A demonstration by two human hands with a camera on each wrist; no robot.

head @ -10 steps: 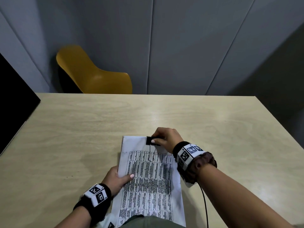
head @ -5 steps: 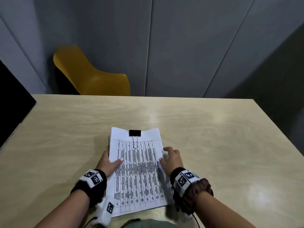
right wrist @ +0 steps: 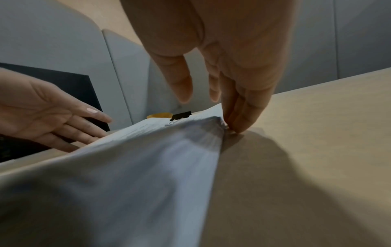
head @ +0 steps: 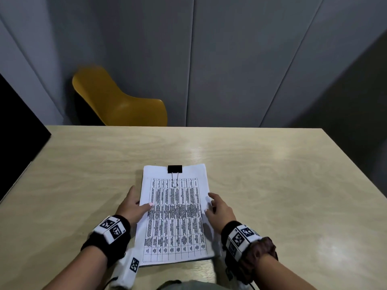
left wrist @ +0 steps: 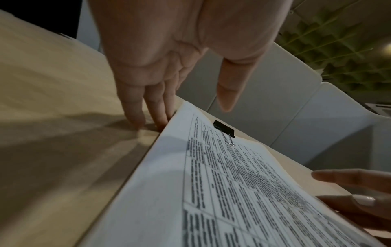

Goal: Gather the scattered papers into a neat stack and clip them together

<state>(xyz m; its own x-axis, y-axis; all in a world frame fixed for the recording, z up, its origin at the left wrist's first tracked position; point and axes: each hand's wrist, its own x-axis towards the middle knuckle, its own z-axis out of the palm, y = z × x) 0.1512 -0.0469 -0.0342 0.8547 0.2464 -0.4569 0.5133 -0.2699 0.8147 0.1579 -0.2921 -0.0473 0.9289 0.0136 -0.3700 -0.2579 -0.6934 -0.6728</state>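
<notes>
A stack of printed papers point(head: 173, 216) lies flat on the wooden table point(head: 272, 185) in front of me. A black binder clip point(head: 174, 169) grips the middle of its far edge, with its wire handle folded down on the top sheet. My left hand point(head: 136, 200) lies along the stack's left edge with straight fingers point(left wrist: 135, 117) touching the table and the thumb over the paper. My right hand point(head: 214, 203) is at the right edge, fingertips point(right wrist: 239, 123) against the sheets' side. Neither hand holds anything. The wrist views show the stack point(left wrist: 211, 183) point(right wrist: 148, 158) and the clip point(left wrist: 224, 130) point(right wrist: 182, 115).
A yellow chair point(head: 121, 101) stands behind the table's far edge, against grey wall panels. A black panel point(head: 18, 126) borders the table on the left. Bare tabletop stretches to the right and beyond the stack.
My right hand let go of the binder clip and came down to the stack's right edge. The stack now lies straight, and its wire handle is folded down.
</notes>
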